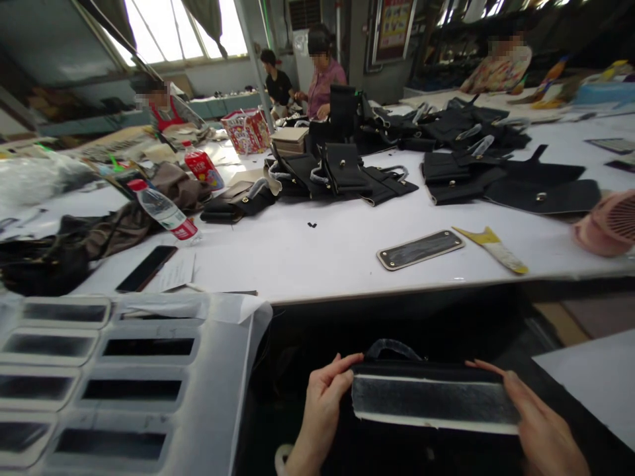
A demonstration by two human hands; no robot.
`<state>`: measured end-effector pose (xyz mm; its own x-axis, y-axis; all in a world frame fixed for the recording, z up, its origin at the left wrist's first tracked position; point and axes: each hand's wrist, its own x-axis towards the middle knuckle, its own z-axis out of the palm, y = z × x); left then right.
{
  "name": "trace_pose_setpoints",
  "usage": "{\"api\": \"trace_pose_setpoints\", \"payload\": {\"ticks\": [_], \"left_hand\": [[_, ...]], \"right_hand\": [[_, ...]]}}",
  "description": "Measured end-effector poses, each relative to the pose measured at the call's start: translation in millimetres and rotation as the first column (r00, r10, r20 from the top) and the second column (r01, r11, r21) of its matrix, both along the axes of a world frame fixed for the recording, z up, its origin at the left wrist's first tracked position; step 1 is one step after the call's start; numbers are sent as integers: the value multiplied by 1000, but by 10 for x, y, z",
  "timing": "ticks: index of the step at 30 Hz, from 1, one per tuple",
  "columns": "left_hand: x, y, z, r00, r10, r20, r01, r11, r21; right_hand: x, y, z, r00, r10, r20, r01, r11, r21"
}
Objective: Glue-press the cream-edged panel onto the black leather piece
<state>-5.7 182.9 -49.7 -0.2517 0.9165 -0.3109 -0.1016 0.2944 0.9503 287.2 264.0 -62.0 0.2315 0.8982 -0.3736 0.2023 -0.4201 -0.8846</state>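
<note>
Low in the head view, a black handbag point(426, 370) is held between both hands over a dark area below the table edge. A curved handle, seemingly wrapped in clear film, rises from its top. Along its near face runs a long dark panel point(431, 400) with pale edges. My left hand point(325, 403) pinches the bag's left end, thumb in front and fingers on top. At the right end, my right hand point(533, 410) grips with its thumb side at the panel's edge. The bag's lower part is lost in shadow.
On the white table point(278, 264) lie a dark plate with studs point(421, 249), a yellow-handled scraper point(491, 248), a phone point(147, 268), a water bottle point(166, 210) and several black bags point(342, 168). Framed panels point(139, 390) stand at left, a pink fan point(608, 225) at right. Several people sit farther back.
</note>
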Motion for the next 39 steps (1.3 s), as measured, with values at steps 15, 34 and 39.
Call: {"api": "trace_pose_setpoints", "payload": {"ticks": [15,34,39], "left_hand": [[120,112,139,977,-32,-209,18,997,-72],[175,86,-48,999,22,36,-17,992,-121],[165,-31,-172,949,96,-301,-91,995,32]], "right_hand": [[-77,-54,-21,995,-77,-69,80,996,31],[83,101,7,976,171,-135,-149,976,161],[11,-49,102,956,217,198,-273,907,322]]}}
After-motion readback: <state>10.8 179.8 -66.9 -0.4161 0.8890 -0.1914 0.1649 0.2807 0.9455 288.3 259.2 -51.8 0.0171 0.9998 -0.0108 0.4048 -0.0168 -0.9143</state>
